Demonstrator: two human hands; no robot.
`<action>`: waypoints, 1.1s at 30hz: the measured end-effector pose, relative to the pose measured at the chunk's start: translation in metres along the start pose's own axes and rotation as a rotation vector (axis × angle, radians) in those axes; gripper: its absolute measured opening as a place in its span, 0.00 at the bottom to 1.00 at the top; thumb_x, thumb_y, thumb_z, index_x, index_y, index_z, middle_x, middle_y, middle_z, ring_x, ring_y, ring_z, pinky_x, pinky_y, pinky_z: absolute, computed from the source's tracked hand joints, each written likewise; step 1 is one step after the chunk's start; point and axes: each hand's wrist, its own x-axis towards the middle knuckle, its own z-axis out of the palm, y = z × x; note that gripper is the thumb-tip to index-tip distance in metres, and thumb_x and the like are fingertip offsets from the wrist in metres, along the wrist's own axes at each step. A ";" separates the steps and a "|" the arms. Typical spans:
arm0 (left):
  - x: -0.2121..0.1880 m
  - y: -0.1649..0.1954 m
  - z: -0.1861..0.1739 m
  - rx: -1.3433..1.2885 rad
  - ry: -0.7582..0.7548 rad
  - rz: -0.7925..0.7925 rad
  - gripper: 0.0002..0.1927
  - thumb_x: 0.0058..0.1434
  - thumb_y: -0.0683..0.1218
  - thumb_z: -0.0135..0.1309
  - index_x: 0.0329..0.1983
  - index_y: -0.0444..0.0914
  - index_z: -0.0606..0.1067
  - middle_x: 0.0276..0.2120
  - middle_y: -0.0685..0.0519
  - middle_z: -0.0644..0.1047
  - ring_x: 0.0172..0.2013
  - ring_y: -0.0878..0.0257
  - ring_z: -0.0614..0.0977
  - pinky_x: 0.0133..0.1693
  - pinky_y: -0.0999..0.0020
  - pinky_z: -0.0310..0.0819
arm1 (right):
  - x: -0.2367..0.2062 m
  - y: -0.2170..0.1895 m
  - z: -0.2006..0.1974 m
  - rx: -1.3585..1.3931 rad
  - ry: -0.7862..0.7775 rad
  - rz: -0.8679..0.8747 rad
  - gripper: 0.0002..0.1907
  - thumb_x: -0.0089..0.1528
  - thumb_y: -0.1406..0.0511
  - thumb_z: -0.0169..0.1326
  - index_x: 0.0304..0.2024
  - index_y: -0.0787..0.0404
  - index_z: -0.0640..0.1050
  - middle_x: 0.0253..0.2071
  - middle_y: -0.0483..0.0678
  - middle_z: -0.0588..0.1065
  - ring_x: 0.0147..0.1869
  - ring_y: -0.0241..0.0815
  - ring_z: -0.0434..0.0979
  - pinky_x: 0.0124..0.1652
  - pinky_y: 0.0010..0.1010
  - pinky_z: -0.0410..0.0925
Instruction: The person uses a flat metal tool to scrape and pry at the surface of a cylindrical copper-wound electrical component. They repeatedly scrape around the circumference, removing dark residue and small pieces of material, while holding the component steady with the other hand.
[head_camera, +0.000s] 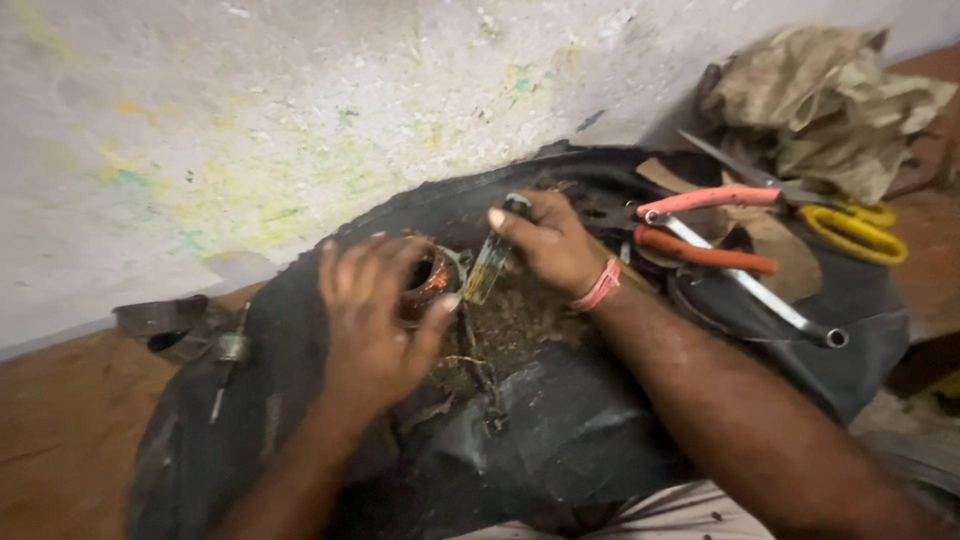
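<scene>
Left hand cups copper-wound coil, frame centre; right hand, fingers pinching clear-handled screwdriver. Risk: tip slips, gouges winding or thumb; debris-strewn black sheet offers unsteady footing.

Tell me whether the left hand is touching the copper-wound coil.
Touching. The head view shows the left hand cupped over the copper-wound coil, fingers wrapped around its rim with no gap.

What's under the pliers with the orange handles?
The orange-handled pliers lie on a black rubber sheet, crossing a long metal wrench and brown scraps. Whatever is beneath the sheet is covered.
</scene>
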 end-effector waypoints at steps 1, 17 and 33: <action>0.006 0.006 0.006 -0.017 -0.048 -0.014 0.27 0.65 0.58 0.55 0.58 0.34 0.74 0.56 0.42 0.76 0.61 0.45 0.73 0.69 0.32 0.43 | -0.001 -0.002 -0.002 0.028 -0.013 -0.007 0.10 0.70 0.64 0.54 0.39 0.65 0.79 0.26 0.41 0.74 0.26 0.30 0.70 0.26 0.24 0.64; 0.033 0.012 0.041 -0.241 -0.215 -0.263 0.05 0.59 0.44 0.53 0.37 0.40 0.77 0.35 0.49 0.79 0.45 0.53 0.80 0.70 0.35 0.48 | 0.002 -0.035 -0.024 0.349 0.249 -0.031 0.12 0.67 0.61 0.54 0.37 0.64 0.78 0.32 0.50 0.79 0.22 0.37 0.72 0.22 0.30 0.67; 0.058 -0.003 0.043 -0.157 -0.302 -0.231 0.07 0.66 0.46 0.52 0.39 0.38 0.78 0.43 0.48 0.78 0.54 0.53 0.75 0.68 0.41 0.50 | -0.003 -0.026 -0.015 0.292 0.026 0.030 0.15 0.64 0.61 0.58 0.48 0.64 0.79 0.32 0.48 0.78 0.26 0.36 0.75 0.26 0.27 0.68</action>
